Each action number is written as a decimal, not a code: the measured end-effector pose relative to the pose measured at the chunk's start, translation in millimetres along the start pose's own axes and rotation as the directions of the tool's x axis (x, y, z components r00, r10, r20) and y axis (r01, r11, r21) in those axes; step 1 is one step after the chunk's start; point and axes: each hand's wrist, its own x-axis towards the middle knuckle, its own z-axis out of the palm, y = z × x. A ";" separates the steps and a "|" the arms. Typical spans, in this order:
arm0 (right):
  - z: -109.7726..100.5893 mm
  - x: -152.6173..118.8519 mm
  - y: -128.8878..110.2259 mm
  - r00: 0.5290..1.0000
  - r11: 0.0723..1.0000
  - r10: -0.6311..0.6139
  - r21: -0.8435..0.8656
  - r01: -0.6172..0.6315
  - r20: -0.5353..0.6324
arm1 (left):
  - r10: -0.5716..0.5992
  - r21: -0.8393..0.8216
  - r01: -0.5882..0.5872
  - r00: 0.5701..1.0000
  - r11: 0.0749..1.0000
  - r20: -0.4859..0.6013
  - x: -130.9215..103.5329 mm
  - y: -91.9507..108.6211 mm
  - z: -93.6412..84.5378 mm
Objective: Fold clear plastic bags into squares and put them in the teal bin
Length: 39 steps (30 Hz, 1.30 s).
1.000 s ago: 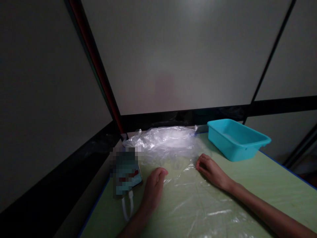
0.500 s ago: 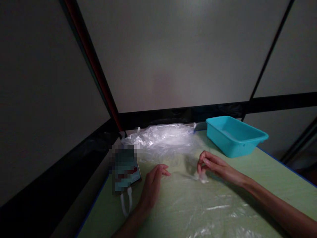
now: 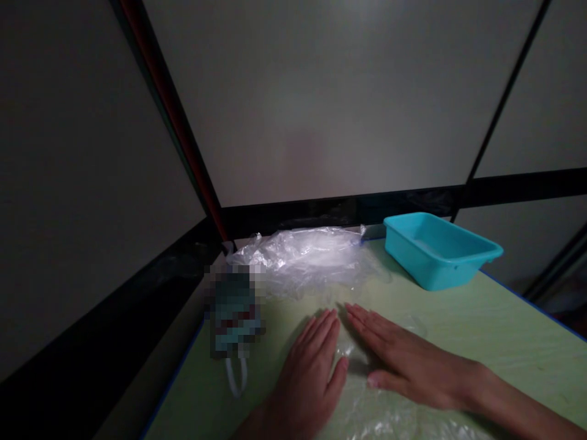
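Observation:
A clear plastic bag lies spread over the near part of the green table. My left hand rests palm down at its left side, fingers stretched out and thumb apart. From the right, my right hand lies flat over the same clear plastic, its fingers straight and pointing toward the left fingertips. A narrow gap separates the two hands. Neither one grips anything. Parts of the plastic's outline are hidden under the hands or too transparent to follow.
A pile of clear plastic bags lies along the back edge. At the back right stands a turquoise basin. A blurred-out phone with a white cable is at the left edge. Wall panels rise behind the table.
My right hand has let go of the plastic it pinched and moved down and left, now flat. My left hand has come right and flattened out. The plastic now lies lower on the table.

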 end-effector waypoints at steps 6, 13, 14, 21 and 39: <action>20.5 -4.3 7.8 0.999 0.994 -0.032 -0.109 0.032 0.002 | -0.022 0.118 -0.002 0.980 0.993 0.197 -5.3 5.0 1.7; 23.3 -3.2 11.2 1.000 0.986 -0.023 -0.167 0.024 0.008 | 0.042 0.088 -0.066 0.967 0.994 0.250 -2.0 14.1 -2.8; 23.3 -3.3 10.9 1.000 0.985 -0.014 -0.175 0.017 0.015 | 0.034 0.087 -0.060 0.962 0.994 0.273 -1.8 14.8 -3.7; 25.8 -7.6 12.8 0.998 0.984 -0.054 -0.172 0.047 -0.035 | -0.018 0.073 -0.009 0.936 0.997 0.352 -5.3 1.8 -15.4; -28.2 -11.9 29.6 0.974 0.847 0.220 0.506 -0.162 -0.055 | -0.051 -0.033 0.052 0.998 0.998 0.038 1.6 8.5 -14.9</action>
